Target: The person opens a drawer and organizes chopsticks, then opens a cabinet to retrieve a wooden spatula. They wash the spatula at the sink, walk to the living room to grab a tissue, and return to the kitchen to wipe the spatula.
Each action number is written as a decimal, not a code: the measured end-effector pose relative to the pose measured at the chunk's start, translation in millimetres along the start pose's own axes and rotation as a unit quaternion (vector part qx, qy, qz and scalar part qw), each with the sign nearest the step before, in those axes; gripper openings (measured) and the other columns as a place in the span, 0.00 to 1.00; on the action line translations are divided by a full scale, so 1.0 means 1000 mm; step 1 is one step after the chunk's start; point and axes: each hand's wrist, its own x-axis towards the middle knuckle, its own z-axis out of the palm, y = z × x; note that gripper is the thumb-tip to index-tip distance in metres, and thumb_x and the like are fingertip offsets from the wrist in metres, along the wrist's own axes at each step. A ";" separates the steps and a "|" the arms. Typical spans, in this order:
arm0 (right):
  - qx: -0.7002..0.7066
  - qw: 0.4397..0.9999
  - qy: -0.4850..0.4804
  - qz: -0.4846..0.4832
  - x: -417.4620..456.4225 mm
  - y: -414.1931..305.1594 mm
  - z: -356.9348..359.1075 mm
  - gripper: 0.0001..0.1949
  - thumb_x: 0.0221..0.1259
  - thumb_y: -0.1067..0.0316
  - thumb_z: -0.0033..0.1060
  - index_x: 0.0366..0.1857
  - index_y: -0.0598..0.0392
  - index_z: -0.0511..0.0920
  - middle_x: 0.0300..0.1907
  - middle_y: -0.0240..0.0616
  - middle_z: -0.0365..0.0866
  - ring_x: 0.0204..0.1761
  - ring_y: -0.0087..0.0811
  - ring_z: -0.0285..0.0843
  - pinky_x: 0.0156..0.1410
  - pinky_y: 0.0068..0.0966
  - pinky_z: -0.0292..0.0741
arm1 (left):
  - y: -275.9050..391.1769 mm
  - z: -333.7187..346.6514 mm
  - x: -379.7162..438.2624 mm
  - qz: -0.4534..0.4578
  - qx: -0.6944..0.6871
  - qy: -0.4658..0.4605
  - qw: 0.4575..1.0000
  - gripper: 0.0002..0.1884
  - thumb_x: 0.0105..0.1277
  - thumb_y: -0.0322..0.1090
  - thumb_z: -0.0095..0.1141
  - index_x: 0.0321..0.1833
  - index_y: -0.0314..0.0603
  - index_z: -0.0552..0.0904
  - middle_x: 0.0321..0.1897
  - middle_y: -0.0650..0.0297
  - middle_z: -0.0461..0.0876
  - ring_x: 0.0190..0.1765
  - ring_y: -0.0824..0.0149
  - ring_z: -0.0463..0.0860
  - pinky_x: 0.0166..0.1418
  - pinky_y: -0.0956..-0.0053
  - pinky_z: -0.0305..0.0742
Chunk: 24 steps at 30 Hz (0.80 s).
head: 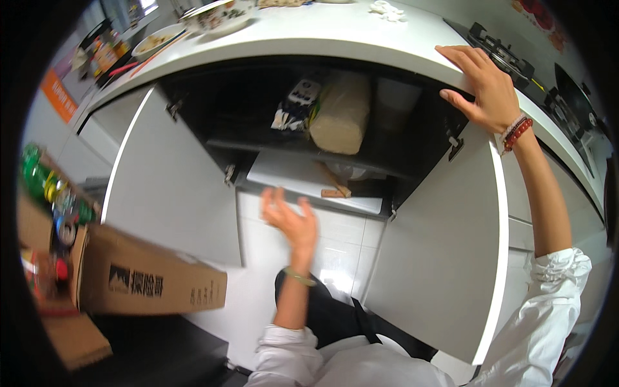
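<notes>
My left hand point(290, 220) is empty, its fingers apart and slightly blurred, in front of the cabinet's low opening. My right hand point(491, 94) rests on the front edge of the white countertop point(338, 41), thumb spread from the fingers. Below it, the right cabinet door point(440, 251) stands swung out, as does the left cabinet door point(174, 179). On the dark shelf point(261, 145) lie a pale wrapped bundle point(341, 118) and a dark-and-white package point(296, 104). Underneath, a wooden-handled object point(336, 192) lies on a pale flat sheet point(285, 171), beside a clear plastic bag point(346, 170).
A cardboard box point(154, 271) bearing writing stands left, near plastic bottles point(38, 169) and a can point(66, 233). On the counter are a floral bowl point(220, 18), a food dish point(157, 41), chopsticks point(157, 54) and crumpled white tissue point(387, 10). A gas hob point(503, 53) is at right.
</notes>
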 end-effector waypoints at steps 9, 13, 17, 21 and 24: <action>0.024 0.999 -0.031 0.000 -0.006 0.008 -0.005 0.32 0.67 0.47 0.67 0.75 0.36 0.73 0.66 0.38 0.79 0.62 0.44 0.80 0.65 0.36 0.79 | -0.055 -0.222 0.093 -0.012 0.200 0.369 0.907 0.39 0.61 0.30 0.71 0.71 0.27 0.62 0.67 0.41 0.60 0.68 0.40 0.64 0.77 0.49 0.58; 0.049 0.998 -0.035 -0.013 -0.006 0.012 0.000 0.31 0.68 0.49 0.67 0.76 0.37 0.72 0.69 0.39 0.77 0.71 0.44 0.75 0.74 0.38 0.73 | -0.105 -0.213 0.072 -0.102 0.123 0.326 0.932 0.44 0.62 0.31 0.69 0.76 0.25 0.56 0.71 0.36 0.58 0.75 0.36 0.58 0.81 0.44 0.51; 0.067 0.996 -0.052 -0.020 -0.003 0.016 0.007 0.30 0.71 0.49 0.66 0.76 0.38 0.72 0.71 0.36 0.76 0.74 0.40 0.72 0.78 0.40 0.69 | -0.139 -0.194 0.047 -0.170 0.021 0.242 0.955 0.48 0.62 0.35 0.70 0.80 0.27 0.54 0.76 0.34 0.63 0.76 0.37 0.63 0.81 0.47 0.57; 0.102 0.991 -0.079 -0.021 0.004 0.022 0.008 0.31 0.72 0.50 0.66 0.76 0.47 0.72 0.71 0.38 0.75 0.74 0.38 0.71 0.78 0.38 0.66 | -0.184 -0.185 0.033 -0.160 -0.095 0.207 0.960 0.44 0.63 0.40 0.71 0.78 0.30 0.63 0.70 0.41 0.74 0.72 0.44 0.75 0.77 0.55 0.67; 0.114 0.990 -0.084 -0.003 -0.006 0.043 0.007 0.32 0.73 0.51 0.65 0.76 0.51 0.70 0.72 0.40 0.73 0.73 0.37 0.70 0.77 0.37 0.66 | -0.180 -0.172 0.032 -0.142 -0.157 0.183 0.960 0.41 0.65 0.44 0.71 0.76 0.31 0.68 0.66 0.44 0.80 0.68 0.48 0.80 0.74 0.60 0.73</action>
